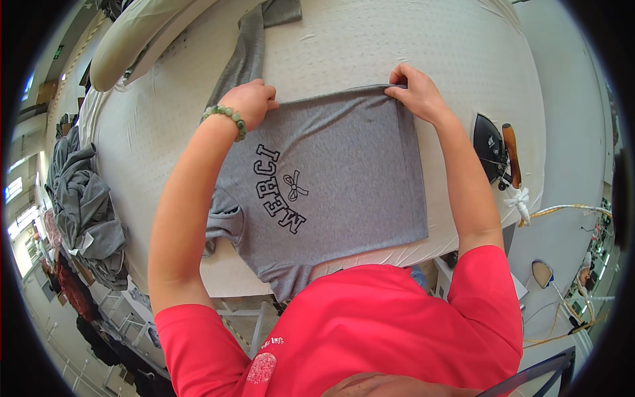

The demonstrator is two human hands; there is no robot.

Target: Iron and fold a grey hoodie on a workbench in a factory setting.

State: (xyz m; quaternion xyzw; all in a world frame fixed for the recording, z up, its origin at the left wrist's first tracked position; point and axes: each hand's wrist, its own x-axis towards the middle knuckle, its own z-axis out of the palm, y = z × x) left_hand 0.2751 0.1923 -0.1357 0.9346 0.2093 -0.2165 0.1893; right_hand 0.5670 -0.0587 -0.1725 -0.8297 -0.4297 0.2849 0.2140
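A grey sweatshirt (357,172) lies sideways in front of me, with its neck toward the left and its hem toward the right. Dark outlined lettering and a small bow decorate its chest. My left hand (250,102), with a green bead bracelet at the wrist, pinches the far edge near the shoulder. At the hem end of that same edge, my right hand (418,94) is closed on the fabric between thumb and fingers. One sleeve (246,53) stretches away beyond my left hand and bends at its far end. The other sleeve (288,279) hangs over the near edge.
A padded white pressing table (344,49) carries the sweatshirt. To the right stands an iron (488,149) with a brown handle and a cord. Grey garments (86,205) are heaped at the left edge. A padded arm (122,56) juts over the far left.
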